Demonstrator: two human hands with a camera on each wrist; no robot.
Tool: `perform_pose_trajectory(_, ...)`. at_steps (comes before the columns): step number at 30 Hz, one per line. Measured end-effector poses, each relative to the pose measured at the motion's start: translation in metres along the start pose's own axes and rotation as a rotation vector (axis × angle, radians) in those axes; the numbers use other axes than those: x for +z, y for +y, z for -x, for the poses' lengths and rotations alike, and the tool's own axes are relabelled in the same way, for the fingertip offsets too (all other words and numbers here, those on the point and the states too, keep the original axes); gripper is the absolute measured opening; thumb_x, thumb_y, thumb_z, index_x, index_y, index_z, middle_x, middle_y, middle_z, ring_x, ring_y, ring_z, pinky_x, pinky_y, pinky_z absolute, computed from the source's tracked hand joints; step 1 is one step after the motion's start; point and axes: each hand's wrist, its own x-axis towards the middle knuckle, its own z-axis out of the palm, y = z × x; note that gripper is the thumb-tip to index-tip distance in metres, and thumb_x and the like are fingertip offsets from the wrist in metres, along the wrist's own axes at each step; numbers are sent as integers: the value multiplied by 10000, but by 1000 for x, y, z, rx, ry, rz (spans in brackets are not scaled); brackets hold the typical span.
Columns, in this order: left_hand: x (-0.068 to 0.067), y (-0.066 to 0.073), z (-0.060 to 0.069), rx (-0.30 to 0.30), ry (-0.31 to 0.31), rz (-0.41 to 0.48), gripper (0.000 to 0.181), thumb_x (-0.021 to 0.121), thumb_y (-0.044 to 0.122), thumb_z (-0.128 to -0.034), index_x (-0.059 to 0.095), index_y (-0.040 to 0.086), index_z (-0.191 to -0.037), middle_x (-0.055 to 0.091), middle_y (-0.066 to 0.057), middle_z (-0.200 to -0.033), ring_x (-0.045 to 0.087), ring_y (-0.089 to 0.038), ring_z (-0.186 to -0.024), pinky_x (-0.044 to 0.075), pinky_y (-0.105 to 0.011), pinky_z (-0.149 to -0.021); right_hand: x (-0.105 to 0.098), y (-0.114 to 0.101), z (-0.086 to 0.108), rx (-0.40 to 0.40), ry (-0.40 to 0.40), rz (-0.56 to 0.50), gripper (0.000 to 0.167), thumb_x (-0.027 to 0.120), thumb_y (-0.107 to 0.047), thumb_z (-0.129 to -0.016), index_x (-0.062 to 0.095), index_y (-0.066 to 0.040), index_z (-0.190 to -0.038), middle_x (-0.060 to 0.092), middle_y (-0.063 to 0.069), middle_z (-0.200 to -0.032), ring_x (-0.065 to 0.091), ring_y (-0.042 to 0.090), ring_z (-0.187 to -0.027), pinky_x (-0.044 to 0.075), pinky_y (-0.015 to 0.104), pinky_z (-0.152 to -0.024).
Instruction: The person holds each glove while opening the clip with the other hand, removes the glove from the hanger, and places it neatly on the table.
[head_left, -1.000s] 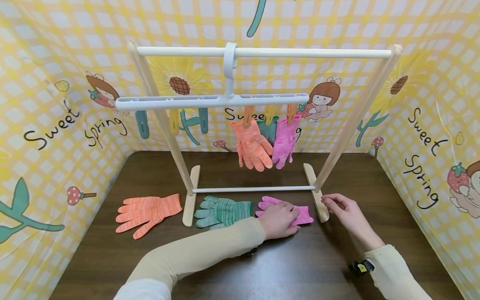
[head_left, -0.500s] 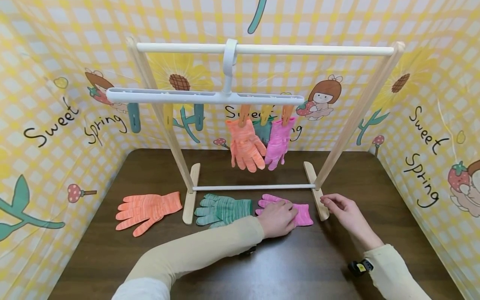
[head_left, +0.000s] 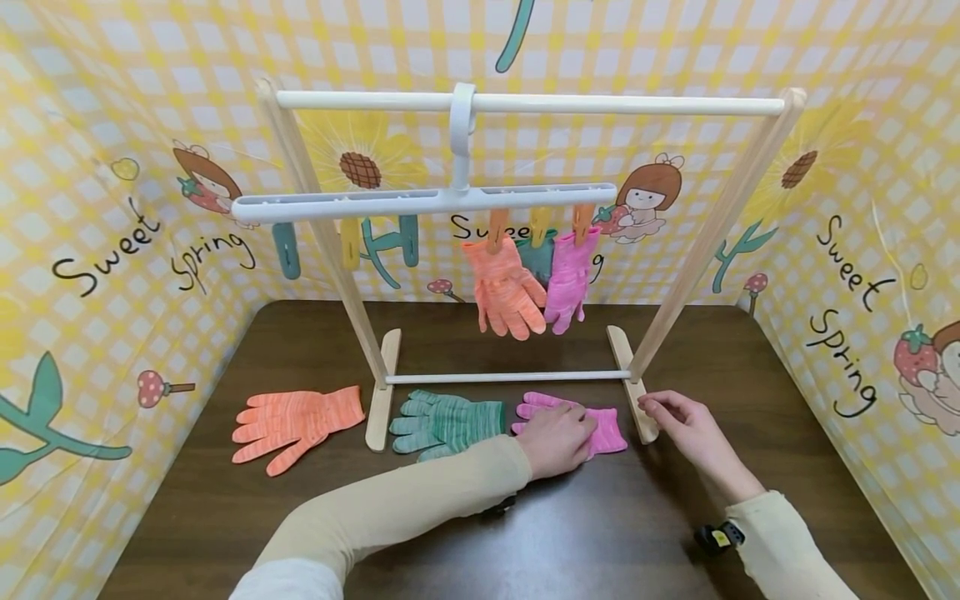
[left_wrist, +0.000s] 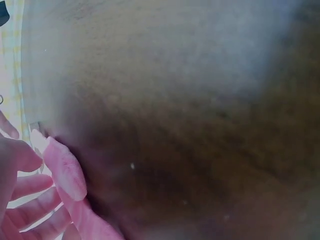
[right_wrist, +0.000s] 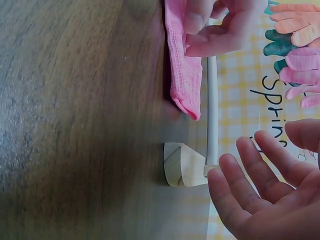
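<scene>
Orange glove (head_left: 296, 425): flat on the tabletop (head_left: 585, 542), at left. Rack's left foot (head_left: 378, 429): just beside its cuff. Green glove (head_left: 457, 423): flat, near edge blocked by the left sleeve (head_left: 427, 487). Hanger (head_left: 360, 202): overhead, hanging gloves (head_left: 506, 287) clipped rightward (green one partly hidden). Pink glove (head_left: 609, 432): flat, right of green, middle covered by left hand (head_left: 558, 437), fingers loosely bent. Right hand (head_left: 693, 429): relaxed, holding nothing, beside rack's right foot (head_left: 642, 421).
</scene>
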Motion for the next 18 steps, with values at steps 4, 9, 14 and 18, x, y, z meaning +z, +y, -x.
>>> perform_pose_trajectory(4, -3, -2, -1, -7, 29, 23, 208, 609, 310, -1027, 720, 176, -1141, 679, 8, -1029, 667, -149, -972, 563, -300, -654, 0, 0, -1, 6, -6, 0, 212, 613, -78, -1040, 714, 51, -1174, 743, 193, -1135, 635, -15, -984, 481, 116, -821)
perform_pose_trajectory(9, -9, -6, 1, -30, 30, 73, 240, 598, 297, -1032, 716, 160, -1190, 687, 6, -1030, 664, -150, -927, 555, -278, -675, 1, -3, -2, 14, -19, -5, 220, 615, -91, -1044, 713, 46, -1186, 739, 192, -1149, 648, 29, -1001, 499, 137, -824)
perform_pose_trajectory(14, -11, -12, 7, -46, 47, 121, 219, 605, 286, -1033, 718, 149, -1161, 699, 8, -1037, 669, -147, -919, 560, -271, -734, 3, -8, -3, 15, -35, 0, 230, 603, -117, -1058, 714, 31, -1193, 737, 188, -1164, 653, 64, -1042, 504, 149, -847)
perform_pose_trajectory(18, -10, -18, 11, -70, 102, 122, 210, 603, 287, -1032, 729, 167, -1152, 707, 23, -1020, 679, -138, -893, 563, -289, -663, 4, -12, -5, 12, -48, -6, 242, 598, -124, -1062, 704, 36, -1208, 731, 195, -1181, 656, 59, -1048, 518, 169, -848)
